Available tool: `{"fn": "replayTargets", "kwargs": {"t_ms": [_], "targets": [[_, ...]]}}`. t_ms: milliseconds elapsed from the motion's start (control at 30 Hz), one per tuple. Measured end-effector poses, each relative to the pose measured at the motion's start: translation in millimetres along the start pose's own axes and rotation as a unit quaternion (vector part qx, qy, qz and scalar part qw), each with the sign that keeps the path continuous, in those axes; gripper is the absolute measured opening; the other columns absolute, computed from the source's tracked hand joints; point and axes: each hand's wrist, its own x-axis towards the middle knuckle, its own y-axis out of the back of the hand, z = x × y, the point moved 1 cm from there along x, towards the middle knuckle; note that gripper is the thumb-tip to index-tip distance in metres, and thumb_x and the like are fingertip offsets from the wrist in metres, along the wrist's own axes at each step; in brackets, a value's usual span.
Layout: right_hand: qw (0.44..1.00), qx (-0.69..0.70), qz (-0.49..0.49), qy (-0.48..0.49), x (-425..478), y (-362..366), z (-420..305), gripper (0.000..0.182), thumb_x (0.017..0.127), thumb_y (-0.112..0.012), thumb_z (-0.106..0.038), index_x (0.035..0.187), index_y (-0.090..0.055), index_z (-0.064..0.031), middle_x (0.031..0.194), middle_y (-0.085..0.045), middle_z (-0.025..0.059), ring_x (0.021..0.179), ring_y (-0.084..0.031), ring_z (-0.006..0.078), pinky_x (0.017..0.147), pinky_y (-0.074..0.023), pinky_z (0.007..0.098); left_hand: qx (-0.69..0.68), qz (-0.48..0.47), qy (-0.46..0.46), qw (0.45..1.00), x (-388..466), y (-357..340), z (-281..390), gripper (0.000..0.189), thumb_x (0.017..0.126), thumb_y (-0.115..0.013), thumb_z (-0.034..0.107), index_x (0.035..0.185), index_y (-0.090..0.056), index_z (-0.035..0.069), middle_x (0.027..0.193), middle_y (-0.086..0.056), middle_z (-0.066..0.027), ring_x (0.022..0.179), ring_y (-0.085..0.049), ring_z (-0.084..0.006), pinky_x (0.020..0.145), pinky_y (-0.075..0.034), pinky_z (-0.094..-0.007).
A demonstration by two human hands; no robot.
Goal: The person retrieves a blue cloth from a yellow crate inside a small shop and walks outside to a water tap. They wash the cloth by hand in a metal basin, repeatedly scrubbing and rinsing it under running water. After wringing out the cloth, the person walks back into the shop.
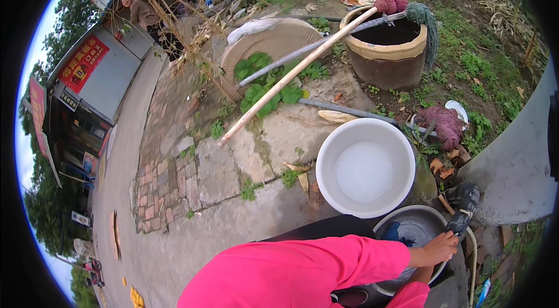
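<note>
My left hand (438, 247) reaches over the right rim of a grey metal basin (384, 225), its fingers at the lower end of a tap wrapped in black material (464, 208). Whether the fingers grip the tap or only touch it is unclear. Beneath that hand, my right forearm (422, 274) comes up in a pink sleeve; the right hand is mostly hidden behind the left. Dark blue cloth (395, 233) lies inside the metal basin. A larger white basin (366, 166) stands beside it, with its pale bottom showing.
Two mops, one with a pink head (390, 3) and one green (421, 14), lean across a brown earthenware jar (386, 65). Another mop head (443, 126) lies by a concrete post (508, 168). A pale hose (474, 260) runs below the tap. Someone (144, 15) stands far off.
</note>
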Motion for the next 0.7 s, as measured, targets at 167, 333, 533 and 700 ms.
{"fn": "replayTargets", "kwargs": {"t_ms": [167,333,533,700], "targets": [[1.0,-0.008,-0.001,-0.003,0.7,-0.2,-0.3,0.023,0.091,-0.049,-0.022,0.107,-0.056,-0.0084,0.1,-0.06,0.0078,0.086,-0.061,0.0219,0.067,-0.0512,0.0352,-0.003,0.0,0.002,1.0,-0.3,0.0,-0.1,0.008,0.061,-0.062,0.016,0.062,-0.056,0.011,0.09,-0.047,-0.0046,0.093,-0.043,-0.0258,0.075,-0.038,-0.0363],[1.0,-0.009,-0.002,-0.006,2.5,0.4,0.0,0.023,0.091,-0.049,-0.023,0.107,-0.056,-0.0087,0.099,-0.06,0.0074,0.085,-0.061,0.0216,0.066,-0.0511,0.0347,0.006,0.004,0.0,1.0,0.3,1.0,2.6,0.008,0.061,-0.062,0.016,0.062,-0.056,0.011,0.089,-0.047,-0.0047,0.092,-0.043,-0.0258,0.075,-0.038,-0.036],[1.0,-0.009,-0.001,-0.007,3.8,1.7,-2.1,0.023,0.091,-0.049,-0.024,0.106,-0.056,-0.0091,0.098,-0.06,0.007,0.084,-0.061,0.0213,0.065,-0.0511,0.0342,0.01,0.007,0.001,1.0,1.5,3.8,5.1,0.008,0.062,-0.061,0.017,0.061,-0.056,0.011,0.088,-0.047,-0.0049,0.091,-0.043,-0.0261,0.075,-0.038,-0.0358],[1.0,-0.009,-0.002,-0.006,5.5,2.9,-1.6,0.022,0.091,-0.05,-0.024,0.106,-0.057,-0.0094,0.097,-0.06,0.0067,0.083,-0.061,0.021,0.063,-0.051,0.0338,0.011,0.012,-0.007,1.0,1.1,2.0,2.2,0.008,0.061,-0.061,0.017,0.06,-0.056,0.011,0.087,-0.047,-0.0052,0.09,-0.043,-0.0265,0.073,-0.038,-0.0362]]}}
